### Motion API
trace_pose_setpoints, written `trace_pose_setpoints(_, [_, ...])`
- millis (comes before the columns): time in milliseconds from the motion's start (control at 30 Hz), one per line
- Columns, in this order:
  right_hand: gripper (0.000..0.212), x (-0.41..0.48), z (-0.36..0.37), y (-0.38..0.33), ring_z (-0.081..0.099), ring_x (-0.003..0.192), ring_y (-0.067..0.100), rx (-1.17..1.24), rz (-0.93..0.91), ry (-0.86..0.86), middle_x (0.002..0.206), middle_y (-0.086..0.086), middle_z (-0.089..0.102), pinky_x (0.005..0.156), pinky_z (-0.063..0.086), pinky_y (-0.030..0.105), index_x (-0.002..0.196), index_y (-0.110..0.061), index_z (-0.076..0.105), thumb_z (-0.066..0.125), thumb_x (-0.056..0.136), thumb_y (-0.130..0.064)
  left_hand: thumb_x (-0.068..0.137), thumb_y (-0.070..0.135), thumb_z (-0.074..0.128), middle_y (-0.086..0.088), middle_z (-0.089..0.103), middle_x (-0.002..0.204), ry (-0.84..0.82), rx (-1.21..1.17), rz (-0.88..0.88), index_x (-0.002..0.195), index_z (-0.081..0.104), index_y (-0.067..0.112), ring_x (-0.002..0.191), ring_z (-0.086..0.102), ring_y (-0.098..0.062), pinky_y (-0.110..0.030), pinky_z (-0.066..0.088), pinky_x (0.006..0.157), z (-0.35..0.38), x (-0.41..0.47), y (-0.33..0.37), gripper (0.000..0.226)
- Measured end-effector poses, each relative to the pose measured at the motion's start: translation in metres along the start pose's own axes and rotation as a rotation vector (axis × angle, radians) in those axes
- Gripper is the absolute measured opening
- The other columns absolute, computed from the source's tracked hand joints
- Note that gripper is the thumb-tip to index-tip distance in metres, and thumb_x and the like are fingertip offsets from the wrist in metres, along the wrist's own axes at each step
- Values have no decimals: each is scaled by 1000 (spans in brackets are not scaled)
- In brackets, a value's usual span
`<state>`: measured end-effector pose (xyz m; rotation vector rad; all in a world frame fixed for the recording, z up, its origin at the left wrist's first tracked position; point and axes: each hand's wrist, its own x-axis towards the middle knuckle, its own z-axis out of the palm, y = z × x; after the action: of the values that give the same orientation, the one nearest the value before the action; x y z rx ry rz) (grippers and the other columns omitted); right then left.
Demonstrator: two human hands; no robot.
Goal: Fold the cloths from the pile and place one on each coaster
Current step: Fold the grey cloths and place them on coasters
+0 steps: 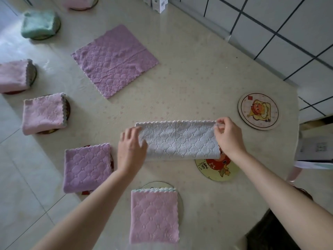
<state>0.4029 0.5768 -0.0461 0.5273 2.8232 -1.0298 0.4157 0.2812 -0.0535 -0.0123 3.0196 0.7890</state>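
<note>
1 grey cloth (180, 139), L fingers (134, 132) gripping, R fingers (223, 121) pinching corner

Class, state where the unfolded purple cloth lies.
Head view: the unfolded purple cloth lies flat on the table, upper left of centre, beyond the white cloth being folded.
</note>
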Motion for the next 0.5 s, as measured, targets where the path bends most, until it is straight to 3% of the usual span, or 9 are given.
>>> trace_pose_setpoints(67, [33, -21, 5, -1, 55, 110, 20, -119, -193, -10, 121, 8, 57, 96, 48, 32, 126, -7, 50, 50, 93, -15, 92, 27, 46, -4, 46, 142, -157, 67, 251, 138, 44, 13, 133, 37, -23, -41, 33, 111, 10, -20, 8, 48])
trace_pose_setpoints(133, [42, -44, 16, -1, 43, 130, 23, -214, -400, -58, 137, 11, 50, 112, 30, 32, 133, -4, 47, 52, 92, -10, 93, 36, 35, -1, 28, 155, -293, 165, 412, 146, 33, 17, 145, 18, -24, -44, 17, 118, 22, -39, 11, 56])
trace_pose_setpoints(267, [54, -81, 44, 8, 37, 137, 27, -455, -666, -160, 145, 10, 45, 113, 32, 42, 139, -8, 44, 57, 87, -9, 93, 48, 26, -1, 9, 159, -396, 286, 454, 151, 19, 22, 147, -1, -28, -46, 3, 117, 36, -62, 12, 65])
trace_pose_setpoints(367, [57, -93, 52, 25, 33, 139, 28, -601, -677, -189, 149, 7, 40, 113, 28, 45, 143, -12, 39, 50, 87, -8, 92, 50, 25, -2, 9, 160, -419, 343, 426, 151, 18, 22, 146, 0, -28, -47, 3, 117, 39, -69, 9, 66])
trace_pose_setpoints(500, [55, -97, 40, 43, 43, 133, 31, -660, -640, -180, 143, 8, 48, 109, 33, 46, 137, -12, 48, 30, 85, -11, 91, 53, 21, 2, 6, 159, -453, 346, 335, 152, 15, 24, 146, -2, -26, -49, 7, 118, 37, -81, -6, 67])
